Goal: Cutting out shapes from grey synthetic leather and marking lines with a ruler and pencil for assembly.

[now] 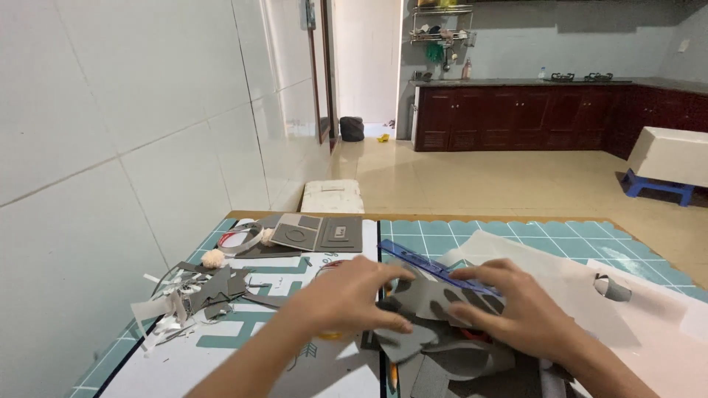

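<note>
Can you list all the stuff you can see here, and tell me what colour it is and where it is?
Cutting mat: one, teal with a white grid, covering the table.
Ruler: one, blue, lying slantwise between the hands.
Grey sheet pieces: several, grey, under and between the hands.
Scrap pile: many grey and white offcuts, at the table's left.
Grey panels: about three, at the mat's far edge.
Pale sheet: one, translucent white, on the right.
Pom-pom: one, cream, beside the scraps.
Cabinets: dark red-brown, along the far wall.
Stool: one, blue, far right on the floor.
Left hand: flat on the grey pieces.
Right hand: fingers spread, pressing on the grey pieces.
</note>
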